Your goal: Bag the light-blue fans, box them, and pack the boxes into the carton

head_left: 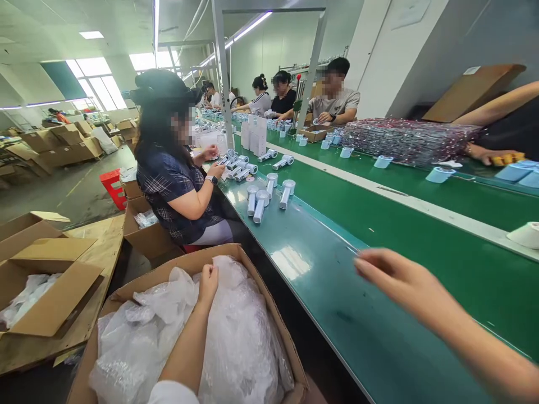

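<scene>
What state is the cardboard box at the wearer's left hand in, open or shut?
Open: no flaps cover the cardboard box, and the plastic wrapping heaped inside shows between its walls.

Bright windows [101, 90], tabletop [322, 286] glare, blurred right hand [406, 278]

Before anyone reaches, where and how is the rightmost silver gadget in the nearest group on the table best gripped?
Likely best: grip the gadget by its slim handle, the right hand coming from the camera's side. The handle points this way, the wide round head sits at the far end, and table surface shows beside it, leaving room.
</scene>
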`<state>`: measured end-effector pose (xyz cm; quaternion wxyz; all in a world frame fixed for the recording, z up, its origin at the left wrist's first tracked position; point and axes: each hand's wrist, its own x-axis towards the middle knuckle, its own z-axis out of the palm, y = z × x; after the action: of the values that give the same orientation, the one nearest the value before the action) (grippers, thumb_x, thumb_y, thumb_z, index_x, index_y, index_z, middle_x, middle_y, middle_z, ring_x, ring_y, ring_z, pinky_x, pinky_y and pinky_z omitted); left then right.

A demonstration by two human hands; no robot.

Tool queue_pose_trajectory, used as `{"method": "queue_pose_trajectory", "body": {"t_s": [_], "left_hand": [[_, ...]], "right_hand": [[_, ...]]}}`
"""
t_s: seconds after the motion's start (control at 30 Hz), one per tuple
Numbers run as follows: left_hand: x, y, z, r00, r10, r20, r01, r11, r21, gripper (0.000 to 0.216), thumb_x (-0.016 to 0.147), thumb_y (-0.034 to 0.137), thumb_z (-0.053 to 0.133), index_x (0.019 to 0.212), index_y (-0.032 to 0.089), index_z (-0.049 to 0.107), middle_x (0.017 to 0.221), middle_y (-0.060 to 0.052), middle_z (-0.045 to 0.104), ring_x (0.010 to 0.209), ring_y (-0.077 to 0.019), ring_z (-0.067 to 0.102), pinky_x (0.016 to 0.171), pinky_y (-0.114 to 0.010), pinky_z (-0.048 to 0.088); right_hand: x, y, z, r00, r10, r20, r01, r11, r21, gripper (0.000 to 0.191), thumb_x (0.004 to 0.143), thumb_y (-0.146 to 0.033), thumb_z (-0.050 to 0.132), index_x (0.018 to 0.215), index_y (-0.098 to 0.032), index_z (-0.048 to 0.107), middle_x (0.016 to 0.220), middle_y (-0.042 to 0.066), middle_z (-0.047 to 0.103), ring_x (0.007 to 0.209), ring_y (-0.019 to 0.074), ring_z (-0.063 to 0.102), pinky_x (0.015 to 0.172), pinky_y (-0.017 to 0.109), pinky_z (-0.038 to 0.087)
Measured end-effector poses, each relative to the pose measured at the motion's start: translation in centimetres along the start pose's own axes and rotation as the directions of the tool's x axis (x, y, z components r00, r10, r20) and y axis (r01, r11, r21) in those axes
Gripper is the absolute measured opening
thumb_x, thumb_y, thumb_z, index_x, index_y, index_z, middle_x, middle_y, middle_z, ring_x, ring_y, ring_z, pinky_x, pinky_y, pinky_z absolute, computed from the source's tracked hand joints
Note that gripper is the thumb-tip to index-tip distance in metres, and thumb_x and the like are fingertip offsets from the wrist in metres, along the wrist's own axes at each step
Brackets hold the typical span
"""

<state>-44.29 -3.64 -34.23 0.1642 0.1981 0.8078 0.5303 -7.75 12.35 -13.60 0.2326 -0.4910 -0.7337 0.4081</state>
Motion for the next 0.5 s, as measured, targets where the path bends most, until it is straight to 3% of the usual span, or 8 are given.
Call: {"method": "queue_pose_trajectory", "body": {"t_s": [0.13,0.2,0.27,0.33,0.4,0.47,0.5], "left_hand": [[-2.4,1.4,-1.0,1.000,-0.026,0.000,0.025,0.987,-0.157,0.033,0.081,0.052,0.049,0.089,0.020,0.046,0.067,0.002,0.055,0.055,-0.0137,0.052,0.055,-0.025,0.043],[-3.2,1.3,-1.1,0.996,-0.085,0.024,0.088,0.965,-0.247,0.040,0.078,0.054,0.054,0.097,0.020,0.044,0.068,0.001,0.057,0.054,-0.0154,0.054,0.054,-0.027,0.045],[-3.7,0.7,-1.2,0.992,-0.125,0.018,0.126,0.971,-0.201,0.048,0.074,0.051,0.060,0.104,0.018,0.044,0.068,-0.001,0.058,0.058,-0.0197,0.058,0.057,-0.031,0.047],[-4.4,-0.4,-1.3,0.999,-0.002,-0.046,0.003,0.999,0.032,0.048,0.074,0.045,0.062,0.110,0.016,0.047,0.078,-0.006,0.061,0.072,-0.0261,0.063,0.068,-0.040,0.050],[-5.7,-1.9,-1.4,0.968,0.247,-0.036,-0.226,0.931,0.287,0.040,0.079,0.039,0.058,0.112,0.017,0.053,0.101,-0.014,0.061,0.097,-0.0314,0.061,0.086,-0.049,0.046],[-7.9,-4.1,-1.4,0.918,0.353,0.183,-0.397,0.831,0.389,0.029,0.084,0.036,0.054,0.108,0.020,0.059,0.113,-0.015,0.058,0.108,-0.0311,0.056,0.095,-0.049,0.042],[-9.3,-5.3,-1.2,0.888,0.293,0.353,-0.428,0.806,0.408,0.024,0.084,0.036,0.054,0.103,0.022,0.062,0.111,-0.013,0.060,0.106,-0.0292,0.057,0.095,-0.046,0.044]], "right_hand": [[11.8,-4.1,8.5,0.999,-0.046,0.011,0.045,0.998,0.051,0.031,0.085,-0.026,0.051,0.114,-0.018,0.054,0.095,0.009,0.066,0.076,0.0200,0.062,0.071,0.034,0.047],[15.5,-5.6,12.9,0.997,-0.078,-0.002,0.078,0.996,0.037,0.033,0.087,-0.026,0.048,0.119,-0.017,0.053,0.095,0.009,0.065,0.080,0.0203,0.061,0.077,0.035,0.047],[17.4,-6.7,16.5,0.993,-0.122,0.000,0.122,0.992,0.025,0.037,0.089,-0.030,0.048,0.124,-0.019,0.052,0.097,0.008,0.064,0.088,0.0217,0.061,0.084,0.037,0.046],[18.2,-7.4,19.2,0.988,-0.155,-0.005,0.155,0.988,0.002,0.041,0.089,-0.036,0.052,0.127,-0.022,0.053,0.109,0.010,0.059,0.104,0.0252,0.056,0.093,0.039,0.041],[18.9,-7.7,20.8,0.989,-0.148,-0.020,0.148,0.989,-0.027,0.043,0.086,-0.043,0.057,0.125,-0.024,0.057,0.121,0.014,0.051,0.121,0.0313,0.045,0.102,0.045,0.034],[20.0,-7.6,21.6,0.995,-0.097,-0.028,0.096,0.994,-0.045,0.045,0.083,-0.047,0.060,0.120,-0.022,0.061,0.125,0.018,0.046,0.126,0.0380,0.038,0.104,0.052,0.029],[20.6,-7.3,21.7,0.998,-0.065,-0.027,0.064,0.997,-0.046,0.044,0.082,-0.047,0.062,0.118,-0.020,0.062,0.124,0.019,0.046,0.125,0.0400,0.038,0.103,0.055,0.029]]}}
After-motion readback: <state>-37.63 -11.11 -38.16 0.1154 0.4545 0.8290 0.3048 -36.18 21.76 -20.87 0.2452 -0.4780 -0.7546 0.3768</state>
